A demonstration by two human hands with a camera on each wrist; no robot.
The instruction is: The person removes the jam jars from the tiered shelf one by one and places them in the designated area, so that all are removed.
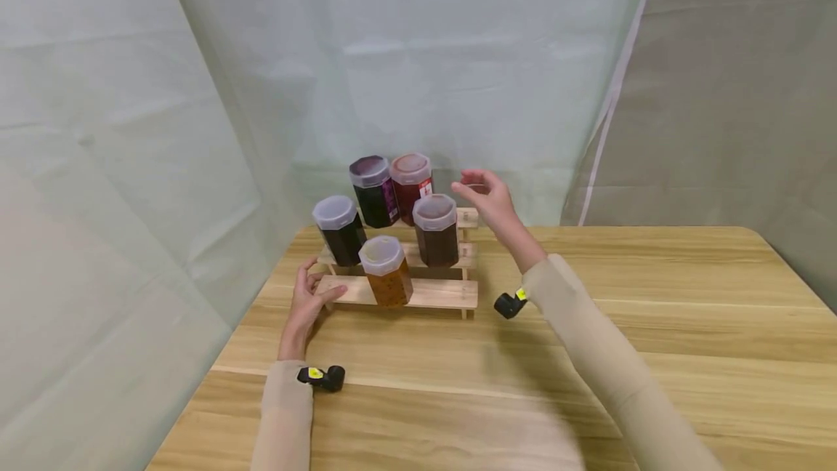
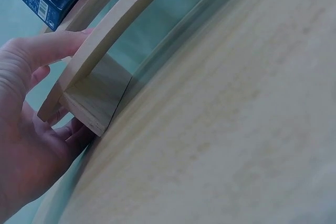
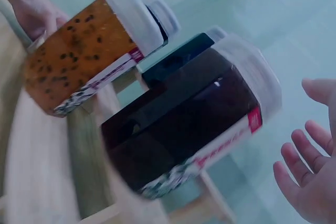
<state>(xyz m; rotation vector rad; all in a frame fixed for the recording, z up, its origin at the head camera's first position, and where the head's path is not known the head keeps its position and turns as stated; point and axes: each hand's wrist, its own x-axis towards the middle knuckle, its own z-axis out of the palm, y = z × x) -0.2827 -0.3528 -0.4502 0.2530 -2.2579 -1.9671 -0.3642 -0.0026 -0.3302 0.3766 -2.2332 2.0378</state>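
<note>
So the three-tier wooden rack [image 1: 445,294] was sitting toward the far left part of the wood-grain table [image 1: 654,282], with five octagonal plastic jars on it, all with pale, cloudy lids. Up on the back tier there was a black-looking jar with a purple label [image 1: 378,202] and, right next to it, a red jar [image 1: 408,191] with a bit of red and white label showing. The middle tier had a near-black jar [image 1: 344,242] on the left and a dark brown jar [image 1: 438,242] on the right, with a pretty wide gap between them. Down on the front tier, roughly mid-shelf, was the orange jar with dark specks [image 1: 390,283].

The left hand [image 1: 306,304] had hold of the rack's front left corner, thumb over the shelf and the other fingers curled in around the end and underneath. The right hand [image 1: 490,198] was up in the air just beside the dark brown jar, not touching it; its fingers were loosely bent, thumb well apart from them, nothing in the grasp. Both arms were in beige sleeves [image 1: 608,362], each with a little black wrist camera [image 1: 325,378]. Behind it all hung pale fabric sheets [image 1: 458,57].
</note>
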